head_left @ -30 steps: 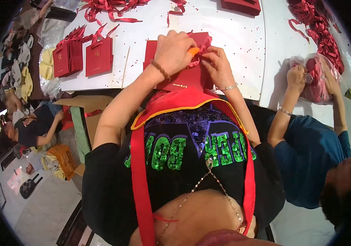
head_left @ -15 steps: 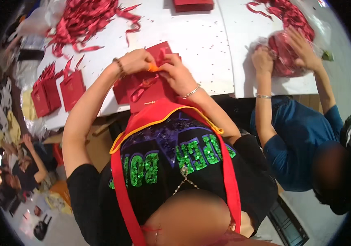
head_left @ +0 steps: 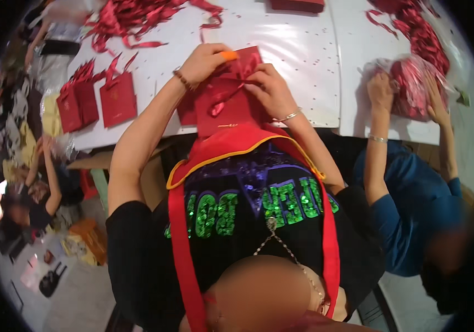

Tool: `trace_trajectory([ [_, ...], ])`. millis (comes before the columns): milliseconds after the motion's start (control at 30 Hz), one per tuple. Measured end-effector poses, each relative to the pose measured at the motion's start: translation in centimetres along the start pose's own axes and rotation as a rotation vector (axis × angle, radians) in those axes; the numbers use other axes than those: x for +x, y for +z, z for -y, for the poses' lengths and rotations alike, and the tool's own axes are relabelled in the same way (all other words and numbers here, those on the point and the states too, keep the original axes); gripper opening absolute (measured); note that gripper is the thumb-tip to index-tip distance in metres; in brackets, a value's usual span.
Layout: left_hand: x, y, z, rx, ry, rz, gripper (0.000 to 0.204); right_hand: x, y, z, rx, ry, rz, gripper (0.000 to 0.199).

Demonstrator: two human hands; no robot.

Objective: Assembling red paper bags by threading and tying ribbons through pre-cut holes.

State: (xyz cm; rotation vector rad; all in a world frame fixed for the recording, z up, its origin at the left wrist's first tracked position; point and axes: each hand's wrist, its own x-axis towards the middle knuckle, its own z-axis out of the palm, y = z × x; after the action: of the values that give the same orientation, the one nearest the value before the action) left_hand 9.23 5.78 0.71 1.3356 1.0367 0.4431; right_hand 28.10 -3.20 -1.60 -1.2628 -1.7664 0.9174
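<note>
Both hands, left point(head_left: 206, 61) and right point(head_left: 270, 91), pinching glossy ribbon point(head_left: 227, 95) on flat red paper bag point(head_left: 228, 110).

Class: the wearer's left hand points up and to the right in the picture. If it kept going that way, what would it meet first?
The left hand already touches the red paper bag; beyond that lies bare white table, though depth is unclear.

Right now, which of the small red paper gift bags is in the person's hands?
The red paper gift bag at the table's near edge, held between left hand and right hand; the others stand untouched to the left.
</note>
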Motion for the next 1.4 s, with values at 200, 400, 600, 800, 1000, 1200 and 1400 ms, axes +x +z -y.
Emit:
trace_trajectory([
  [200,-0.9,-3.1,-0.8,0.012,-0.061,-0.176,0.028,0.0,0.4,0.4,-0.015,0.072,0.043,0.015],
  [400,-1.2,-1.9,0.5,0.258,0.060,0.093,0.028,-0.2,0.5,0.6,-0.024,0.069,0.047,0.016],
  [600,-0.5,-1.9,0.1,0.038,0.033,0.153,0.029,0.0,0.3,0.5,-0.085,0.039,0.044,0.018],
  [800,0.5,0.0,0.9,0.331,0.125,0.125,0.027,0.3,0.5,0.6,-0.066,0.015,0.053,0.016],
  [1000,0.5,0.4,1.5,0.407,0.142,0.072,0.023,-0.5,2.3,-0.2,0.660,0.282,0.038,0.036],
  [1200,1.3,-1.5,0.2,-0.072,-0.009,-0.245,0.018,-0.6,2.6,-0.5,0.392,0.170,0.102,0.046],
  [1400,2.6,-3.6,1.4,-0.458,0.032,-0.283,0.017,-0.3,2.0,0.3,0.501,0.257,0.177,0.045],
])
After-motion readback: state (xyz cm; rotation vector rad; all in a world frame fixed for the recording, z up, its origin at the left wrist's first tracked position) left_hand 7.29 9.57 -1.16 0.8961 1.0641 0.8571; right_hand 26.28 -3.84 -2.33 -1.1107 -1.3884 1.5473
